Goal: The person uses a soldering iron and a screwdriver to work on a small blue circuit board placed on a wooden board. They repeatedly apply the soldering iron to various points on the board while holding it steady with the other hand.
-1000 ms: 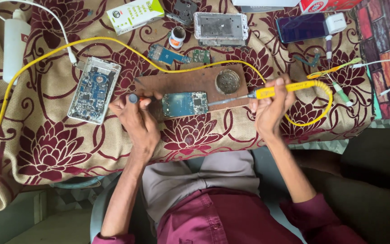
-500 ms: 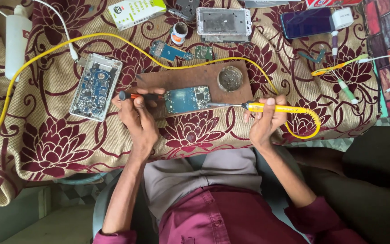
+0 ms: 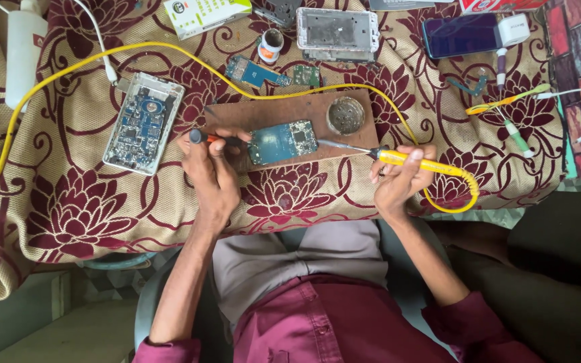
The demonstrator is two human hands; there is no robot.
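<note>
Head view: blue circuit board (image 3: 282, 142) on wooden block (image 3: 290, 128), long axis left-right, between my hands. Left hand (image 3: 213, 171) just left, fingers pinching an orange-handled tool (image 3: 211, 138). Right hand (image 3: 401, 178) farther right, fingers wrapped round yellow soldering iron (image 3: 398, 157), tip pointing left beside board. Contact point hard to make out

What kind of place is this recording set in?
Probably a small phone repair bench. A bare circuit board lies on a wooden block, the right hand holds a yellow soldering iron, and opened phones lie on the flowered cloth.
</note>
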